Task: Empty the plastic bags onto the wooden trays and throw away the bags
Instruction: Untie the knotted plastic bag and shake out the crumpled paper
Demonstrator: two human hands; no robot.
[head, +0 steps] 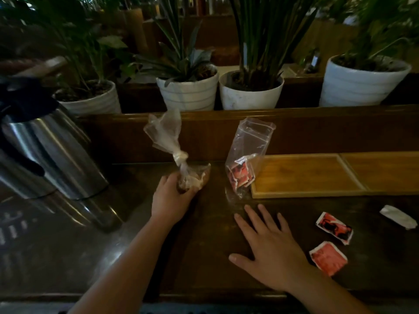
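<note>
My left hand point(170, 196) grips the bottom of a knotted clear plastic bag point(169, 141) with brownish contents, standing on the dark wooden counter. To its right a clear zip bag point(249, 152) stands upright with several red packets in its bottom, touching the corner of a wooden tray point(303, 175). A second wooden tray point(385, 168) lies beside the first, further right. My right hand point(269, 248) rests flat on the counter, fingers spread, holding nothing. Two red packets point(334, 226) point(328, 258) lie loose to its right.
A steel thermos jug point(52, 152) stands at the left. White plant pots point(188, 91) line the ledge behind the counter. A crumpled white wrapper point(399, 216) lies at the far right.
</note>
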